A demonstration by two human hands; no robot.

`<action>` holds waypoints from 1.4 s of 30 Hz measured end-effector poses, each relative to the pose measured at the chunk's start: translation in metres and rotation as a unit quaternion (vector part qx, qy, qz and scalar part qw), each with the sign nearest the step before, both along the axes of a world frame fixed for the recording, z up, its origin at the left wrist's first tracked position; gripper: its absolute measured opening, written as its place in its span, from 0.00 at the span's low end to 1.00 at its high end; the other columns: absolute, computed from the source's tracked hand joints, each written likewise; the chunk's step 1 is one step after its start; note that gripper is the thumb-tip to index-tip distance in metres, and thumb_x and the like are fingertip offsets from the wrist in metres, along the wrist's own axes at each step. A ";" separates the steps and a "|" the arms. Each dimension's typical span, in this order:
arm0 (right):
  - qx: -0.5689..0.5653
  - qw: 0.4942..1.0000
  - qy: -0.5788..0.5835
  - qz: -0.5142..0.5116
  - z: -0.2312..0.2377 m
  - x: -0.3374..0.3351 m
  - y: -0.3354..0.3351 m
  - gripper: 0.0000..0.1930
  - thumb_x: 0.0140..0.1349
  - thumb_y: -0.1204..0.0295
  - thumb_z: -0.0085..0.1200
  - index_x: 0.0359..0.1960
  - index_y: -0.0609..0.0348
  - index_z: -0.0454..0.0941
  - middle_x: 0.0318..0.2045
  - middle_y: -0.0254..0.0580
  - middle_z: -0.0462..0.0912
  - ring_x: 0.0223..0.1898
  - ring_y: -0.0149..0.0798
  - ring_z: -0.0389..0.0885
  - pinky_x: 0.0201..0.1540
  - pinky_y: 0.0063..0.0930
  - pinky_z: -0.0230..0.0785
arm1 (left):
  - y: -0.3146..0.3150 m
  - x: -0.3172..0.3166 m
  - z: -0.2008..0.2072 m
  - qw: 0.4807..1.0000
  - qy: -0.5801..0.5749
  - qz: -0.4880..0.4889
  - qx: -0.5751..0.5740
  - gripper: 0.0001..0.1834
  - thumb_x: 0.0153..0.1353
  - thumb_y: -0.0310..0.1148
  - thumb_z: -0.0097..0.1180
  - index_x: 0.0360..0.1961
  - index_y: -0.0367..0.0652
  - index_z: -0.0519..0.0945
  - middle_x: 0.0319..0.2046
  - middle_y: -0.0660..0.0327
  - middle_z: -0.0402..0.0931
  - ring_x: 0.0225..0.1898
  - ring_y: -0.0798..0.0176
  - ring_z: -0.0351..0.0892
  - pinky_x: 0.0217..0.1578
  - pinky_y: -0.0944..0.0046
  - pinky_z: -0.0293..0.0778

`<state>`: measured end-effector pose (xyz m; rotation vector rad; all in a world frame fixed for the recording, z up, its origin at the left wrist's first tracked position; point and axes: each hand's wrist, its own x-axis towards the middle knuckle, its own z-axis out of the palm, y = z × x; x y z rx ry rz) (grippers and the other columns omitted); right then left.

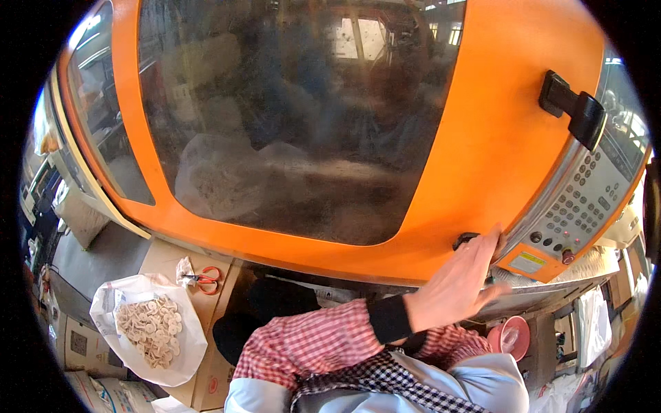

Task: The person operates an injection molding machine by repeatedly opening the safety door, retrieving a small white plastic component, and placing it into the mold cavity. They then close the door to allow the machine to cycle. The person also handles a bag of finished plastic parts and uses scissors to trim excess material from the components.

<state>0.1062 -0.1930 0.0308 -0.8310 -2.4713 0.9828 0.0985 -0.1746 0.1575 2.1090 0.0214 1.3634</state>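
Observation:
My left hand (454,286) reaches across to the right, a black cuff and red checked sleeve behind it. Its fingers stretch up together and the thumb stands apart, slightly blurred. The fingertips are at the lower right of the orange machine door (441,227), beside a small black handle (466,240) and the lower left edge of the control panel (571,206). Whether they touch is unclear, and I see nothing held. My right sleeve (454,344) shows below the left wrist; the right hand itself is hidden.
At lower left, a white bag (103,310) of small pale round parts (155,330) lies on cardboard (206,330), near red-handled scissors (206,280). A pink bucket (520,337) stands at lower right. The door has a large dark window (296,124); a black bracket (571,103) holds the panel.

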 end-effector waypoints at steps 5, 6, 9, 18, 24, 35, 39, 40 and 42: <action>-0.078 0.984 -0.140 0.078 0.086 0.049 -0.025 0.18 0.64 0.63 0.47 0.50 0.62 0.72 0.48 0.48 0.76 0.51 0.44 0.73 0.54 0.33 0.63 | 0.015 0.015 -0.006 0.987 0.144 -0.018 -0.075 0.22 0.56 0.34 0.55 0.44 0.33 0.61 0.28 0.42 0.70 0.32 0.39 0.72 0.32 0.51 0.68; -0.150 0.982 -0.022 0.112 0.117 0.061 -0.035 0.17 0.65 0.63 0.44 0.47 0.62 0.75 0.42 0.47 0.79 0.47 0.41 0.76 0.50 0.31 0.66 | 0.015 0.010 -0.004 0.987 0.136 -0.026 -0.079 0.21 0.56 0.34 0.54 0.43 0.33 0.61 0.28 0.42 0.70 0.31 0.39 0.72 0.31 0.51 0.68; 0.237 0.878 0.382 -0.166 0.124 0.072 -0.057 0.07 0.62 0.71 0.43 0.31 0.61 0.71 0.24 0.41 0.68 0.27 0.37 0.65 0.32 0.29 0.58 | 0.019 -0.006 -0.002 0.983 0.155 -0.012 -0.097 0.20 0.55 0.31 0.55 0.43 0.33 0.63 0.23 0.48 0.70 0.25 0.45 0.73 0.25 0.54 0.68; 0.419 0.653 0.439 -0.453 0.047 0.033 0.017 0.01 0.61 0.81 0.41 0.33 0.65 0.65 0.24 0.40 0.65 0.22 0.32 0.62 0.26 0.25 0.54 | 0.037 -0.101 0.000 0.978 0.043 0.118 -0.164 0.07 0.55 0.20 0.53 0.36 0.33 0.70 0.25 0.58 0.75 0.24 0.68 0.76 0.26 0.69 0.71; 0.044 0.738 0.532 -0.413 0.048 -0.017 0.119 0.08 0.64 0.74 0.41 0.30 0.64 0.72 0.19 0.31 0.67 0.20 0.22 0.62 0.21 0.18 0.54 | 0.055 -0.164 -0.012 0.916 -0.130 0.297 -0.236 0.05 0.59 0.20 0.49 0.35 0.35 0.67 0.24 0.56 0.74 0.19 0.69 0.72 0.22 0.71 0.69; -0.085 0.659 0.535 -0.521 0.205 0.037 0.580 0.28 0.63 0.50 0.44 0.37 0.72 0.75 0.26 0.47 0.78 0.26 0.41 0.76 0.31 0.39 0.67 | 0.095 -0.253 -0.013 0.868 -0.229 0.383 -0.218 0.05 0.58 0.18 0.47 0.32 0.35 0.65 0.19 0.56 0.68 0.13 0.69 0.64 0.19 0.71 0.67; 0.156 0.665 0.497 -0.535 0.179 0.046 0.599 0.17 0.66 0.64 0.45 0.37 0.71 0.76 0.23 0.46 0.78 0.21 0.35 0.73 0.25 0.35 0.62 | 0.107 -0.268 -0.016 0.861 -0.242 0.386 -0.225 0.08 0.57 0.22 0.51 0.31 0.36 0.63 0.18 0.53 0.68 0.12 0.69 0.64 0.15 0.73 0.64; 0.158 0.646 0.506 -0.548 0.181 0.044 0.590 0.17 0.66 0.65 0.45 0.35 0.71 0.76 0.22 0.46 0.78 0.20 0.34 0.72 0.23 0.35 0.60 | 0.108 -0.272 -0.015 0.856 -0.241 0.394 -0.231 0.09 0.57 0.22 0.51 0.32 0.36 0.63 0.18 0.53 0.68 0.13 0.69 0.65 0.14 0.74 0.63; 0.214 0.612 0.544 -0.533 0.179 0.036 0.558 0.15 0.66 0.66 0.44 0.35 0.70 0.74 0.23 0.45 0.77 0.21 0.35 0.74 0.23 0.35 0.61 | 0.108 -0.274 -0.010 0.846 -0.227 0.417 -0.243 0.07 0.58 0.23 0.50 0.32 0.38 0.63 0.16 0.58 0.65 0.12 0.70 0.62 0.15 0.74 0.63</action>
